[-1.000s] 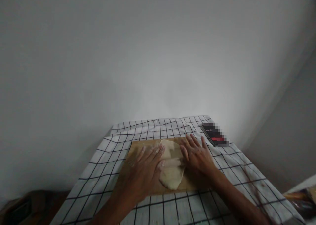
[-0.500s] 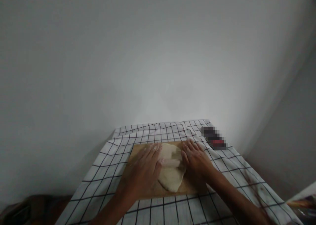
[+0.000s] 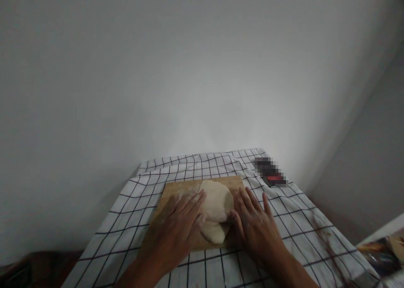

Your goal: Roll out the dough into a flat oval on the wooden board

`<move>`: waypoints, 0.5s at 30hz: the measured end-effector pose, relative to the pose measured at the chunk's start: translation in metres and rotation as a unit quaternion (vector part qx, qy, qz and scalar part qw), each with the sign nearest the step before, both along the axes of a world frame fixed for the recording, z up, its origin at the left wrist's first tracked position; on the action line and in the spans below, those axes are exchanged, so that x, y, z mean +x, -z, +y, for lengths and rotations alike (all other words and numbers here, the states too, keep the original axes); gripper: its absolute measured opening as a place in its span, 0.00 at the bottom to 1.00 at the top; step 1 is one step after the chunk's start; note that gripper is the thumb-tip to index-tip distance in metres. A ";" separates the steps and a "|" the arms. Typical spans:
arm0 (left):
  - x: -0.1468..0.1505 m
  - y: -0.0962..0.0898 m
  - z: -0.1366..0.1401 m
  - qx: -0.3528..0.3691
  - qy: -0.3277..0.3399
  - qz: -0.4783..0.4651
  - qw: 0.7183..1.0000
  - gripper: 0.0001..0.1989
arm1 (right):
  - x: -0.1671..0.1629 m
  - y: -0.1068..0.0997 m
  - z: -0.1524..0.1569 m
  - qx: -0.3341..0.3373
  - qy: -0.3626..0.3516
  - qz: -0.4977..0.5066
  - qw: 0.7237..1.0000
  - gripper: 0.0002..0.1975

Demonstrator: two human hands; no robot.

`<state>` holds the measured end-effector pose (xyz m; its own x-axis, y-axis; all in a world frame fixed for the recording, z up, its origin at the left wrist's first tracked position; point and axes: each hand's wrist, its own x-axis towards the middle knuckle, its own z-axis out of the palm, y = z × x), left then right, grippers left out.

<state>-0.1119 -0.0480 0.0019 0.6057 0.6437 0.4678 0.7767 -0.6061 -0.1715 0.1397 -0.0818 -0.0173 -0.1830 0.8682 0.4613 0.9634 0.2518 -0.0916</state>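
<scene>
A flattened piece of pale dough (image 3: 217,197) lies on a wooden board (image 3: 178,188). Across its nearer part runs a pale rolling pin (image 3: 218,219), with both ends covered by my hands. My left hand (image 3: 182,220) lies palm down over the left end, its floury fingers stretched forward beside the dough. Over the right end, my right hand (image 3: 255,222) is palm down with fingers straight and spread. Neither hand's fingers wrap round the pin. A lobe of dough shows on the near side of the pin.
White cloth with a dark grid (image 3: 148,195) covers the table under the board. A blurred-out dark and red object (image 3: 270,173) lies at the back right. A pale wall (image 3: 202,77) stands behind the table. Unclear items (image 3: 381,254) show at the lower right edge.
Both hands and the rolling pin have moved toward me over the dough. More of the dough's far part shows, and my right fingers are more spread. The view has shifted slightly.
</scene>
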 end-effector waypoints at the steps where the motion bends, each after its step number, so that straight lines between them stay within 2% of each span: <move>1: 0.003 -0.002 0.003 -0.013 -0.006 0.012 1.000 0.27 | 0.005 -0.008 0.017 -0.020 0.001 0.002 1.000 0.25; 6: 0.014 -0.010 0.034 -0.017 -0.067 0.010 0.998 0.25 | 0.010 -0.035 0.108 -0.097 -0.037 0.011 0.995 0.26; 9: 0.012 -0.009 0.060 -0.012 -0.105 0.002 0.994 0.22 | 0.001 -0.047 0.154 -0.110 -0.072 0.002 0.991 0.26; 12: 0.007 -0.007 0.081 -0.018 -0.114 0.032 0.993 0.19 | -0.008 -0.056 0.186 -0.106 -0.104 -0.011 0.989 0.28; 15: 0.004 -0.007 0.095 -0.016 -0.124 0.041 0.991 0.18 | -0.012 -0.059 0.200 -0.088 -0.105 -0.017 0.990 0.30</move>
<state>-0.1076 0.0473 0.0094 0.4626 0.7911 0.4001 0.8864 -0.4051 -0.2240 0.1277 0.1182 0.0418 -0.3814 0.8757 0.2961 0.8947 0.4302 -0.1200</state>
